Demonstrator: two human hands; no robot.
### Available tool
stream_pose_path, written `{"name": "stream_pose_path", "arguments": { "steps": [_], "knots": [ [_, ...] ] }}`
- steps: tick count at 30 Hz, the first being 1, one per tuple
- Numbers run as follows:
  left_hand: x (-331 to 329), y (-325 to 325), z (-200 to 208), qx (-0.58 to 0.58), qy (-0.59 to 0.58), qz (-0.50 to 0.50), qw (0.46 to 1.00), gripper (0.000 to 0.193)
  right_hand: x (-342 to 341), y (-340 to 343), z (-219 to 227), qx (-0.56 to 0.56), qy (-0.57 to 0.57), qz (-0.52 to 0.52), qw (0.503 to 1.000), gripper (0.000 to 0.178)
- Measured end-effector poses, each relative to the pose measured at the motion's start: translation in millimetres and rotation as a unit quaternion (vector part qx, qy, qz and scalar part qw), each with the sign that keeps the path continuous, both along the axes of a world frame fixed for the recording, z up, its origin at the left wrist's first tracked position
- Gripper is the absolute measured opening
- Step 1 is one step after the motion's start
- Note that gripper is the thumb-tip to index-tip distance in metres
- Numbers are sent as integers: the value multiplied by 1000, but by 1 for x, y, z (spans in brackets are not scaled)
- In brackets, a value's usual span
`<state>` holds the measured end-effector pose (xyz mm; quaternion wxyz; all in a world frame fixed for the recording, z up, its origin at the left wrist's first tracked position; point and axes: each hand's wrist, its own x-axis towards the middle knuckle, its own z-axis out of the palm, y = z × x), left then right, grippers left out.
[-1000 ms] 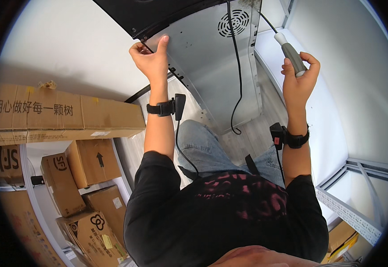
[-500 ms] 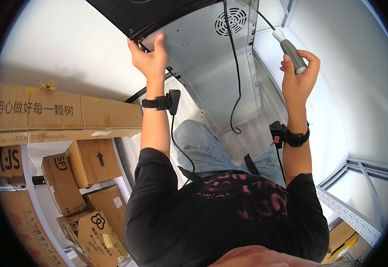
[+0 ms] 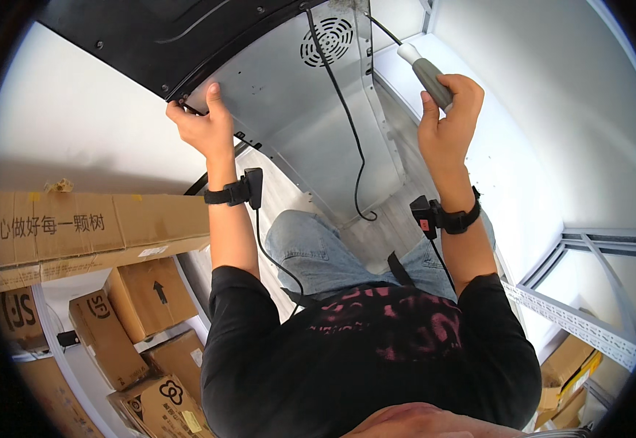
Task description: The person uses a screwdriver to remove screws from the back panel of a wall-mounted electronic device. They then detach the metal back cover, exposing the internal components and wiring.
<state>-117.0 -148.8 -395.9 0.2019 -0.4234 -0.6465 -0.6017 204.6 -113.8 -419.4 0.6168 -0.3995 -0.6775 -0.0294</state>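
A large metal-sided appliance (image 3: 281, 109) stands in front of me, with a black panel (image 3: 135, 36) along its upper edge. My left hand (image 3: 205, 131) grips its left corner, thumb on the grey metal and fingers curled around the edge. In my right hand (image 3: 451, 120) is a screwdriver (image 3: 427, 77) with a grey and white handle. Its shaft points up and left to the appliance's upper right edge; whether the tip sits in a screw I cannot tell. A black cord (image 3: 348, 120) hangs across the metal, past a round slotted vent (image 3: 326, 41).
A long cardboard box (image 3: 143, 226) lies at left above a white shelf holding several cartons (image 3: 150, 299). White walls flank the appliance. A perforated metal shelf frame (image 3: 580, 321) stands at lower right, with more boxes (image 3: 566, 365) under it. Black straps with small devices circle both my wrists.
The whole view has shifted, so the appliance and both hands appear further left and more of the black panel shows. Both hands keep their holds; the screwdriver stays at the same edge.
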Motion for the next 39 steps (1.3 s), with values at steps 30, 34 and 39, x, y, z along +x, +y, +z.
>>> {"name": "stream_pose_path", "arguments": {
  "steps": [30,34,39],
  "knots": [
    [-3,-1,-2,-23,26,34,999,65,4,18,-4,10,14,-74,997,34],
    [-7,-1,-6,-21,33,40,998,66,3,9,-1,-19,59,4,998,37],
    [1,-1,0,-16,21,32,999,64,4,5,1,-134,65,-3,989,40]
  ]
}}
